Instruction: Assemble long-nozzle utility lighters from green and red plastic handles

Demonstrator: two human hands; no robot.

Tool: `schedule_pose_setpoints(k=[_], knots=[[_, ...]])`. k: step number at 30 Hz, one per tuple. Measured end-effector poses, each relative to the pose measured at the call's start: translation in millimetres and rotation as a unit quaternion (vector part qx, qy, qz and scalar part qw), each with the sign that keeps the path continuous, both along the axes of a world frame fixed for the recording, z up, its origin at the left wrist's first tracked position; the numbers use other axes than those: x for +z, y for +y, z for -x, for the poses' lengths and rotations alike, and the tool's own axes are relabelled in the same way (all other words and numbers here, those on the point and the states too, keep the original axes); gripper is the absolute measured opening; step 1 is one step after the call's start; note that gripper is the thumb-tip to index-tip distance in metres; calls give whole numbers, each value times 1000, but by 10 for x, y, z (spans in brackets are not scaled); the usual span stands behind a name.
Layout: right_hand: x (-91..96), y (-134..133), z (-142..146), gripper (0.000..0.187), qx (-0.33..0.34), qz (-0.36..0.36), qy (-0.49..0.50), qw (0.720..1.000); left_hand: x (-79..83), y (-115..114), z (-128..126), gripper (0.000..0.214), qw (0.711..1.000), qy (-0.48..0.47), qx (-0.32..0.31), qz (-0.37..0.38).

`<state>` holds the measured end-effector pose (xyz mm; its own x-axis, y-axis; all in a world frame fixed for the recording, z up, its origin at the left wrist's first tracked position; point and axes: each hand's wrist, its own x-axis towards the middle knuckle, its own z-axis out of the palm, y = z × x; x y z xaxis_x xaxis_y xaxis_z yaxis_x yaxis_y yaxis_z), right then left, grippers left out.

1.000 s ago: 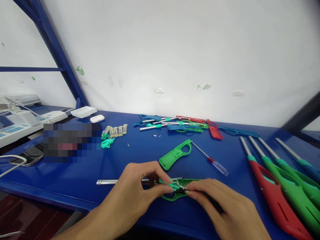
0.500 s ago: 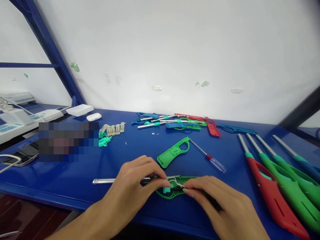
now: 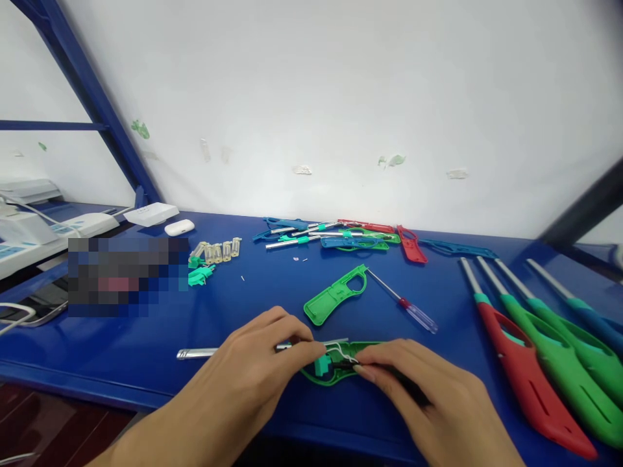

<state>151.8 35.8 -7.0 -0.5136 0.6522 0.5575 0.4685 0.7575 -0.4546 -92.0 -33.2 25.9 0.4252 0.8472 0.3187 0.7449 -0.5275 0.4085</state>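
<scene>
The open green half-shell of a long-necked lighter [image 3: 372, 349] lies at the front of the table. My left hand [image 3: 265, 366] is closed over its left part, thumb and forefinger together beside a teal trigger [image 3: 322, 365]; what they pinch, if anything, is hidden. Past that hand a metal tube [image 3: 197, 353] sticks out to the left. My right hand [image 3: 423, 389] pinches a black part [image 3: 343, 365] at the shell's right, and its fingertips touch the thin white wire [image 3: 339, 349] looping over the shell.
Behind the hands lie a green shell half [image 3: 331, 303] and a screwdriver [image 3: 418, 314]. Several assembled lighters [image 3: 530, 370] fill the right side. Shells and tubes [image 3: 355, 243] are piled at the wall. Clear fuel tanks [image 3: 221, 251] and teal pieces [image 3: 200, 275] lie left.
The left thumb and fingers have shifted slightly left and up, showing more of the teal trigger. The right hand keeps its pinch almost in place. The view has moved slightly.
</scene>
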Motion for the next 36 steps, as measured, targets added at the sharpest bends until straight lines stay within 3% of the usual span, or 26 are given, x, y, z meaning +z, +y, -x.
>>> schedule_pose_setpoints(k=[3, 7, 16, 22, 27, 36], knots=[[-9, 1, -12, 27, 2, 9, -1, 1000, -7, 79, -16, 31, 995, -64, 26, -67], [-10, -10, -23, 24, -1, 17, 6, 1000, -44, 139, -52, 24, 987, -119, 67, -80], [-6, -27, 10, 26, -6, 18, 6, 1000, -124, 137, -47, 11, 996, -17, 52, -68], [-4, -44, -6, 25, -3, 26, 9, 1000, -158, 97, -51, 22, 997, 21, 48, -63], [-2, -35, 1, 24, -5, 27, 12, 1000, -196, 54, -47, 51, 997, 26, 32, -59], [-14, -45, -21, 20, -5, 37, 15, 999, -190, 39, -50, 54, 997, -9, 43, -59]])
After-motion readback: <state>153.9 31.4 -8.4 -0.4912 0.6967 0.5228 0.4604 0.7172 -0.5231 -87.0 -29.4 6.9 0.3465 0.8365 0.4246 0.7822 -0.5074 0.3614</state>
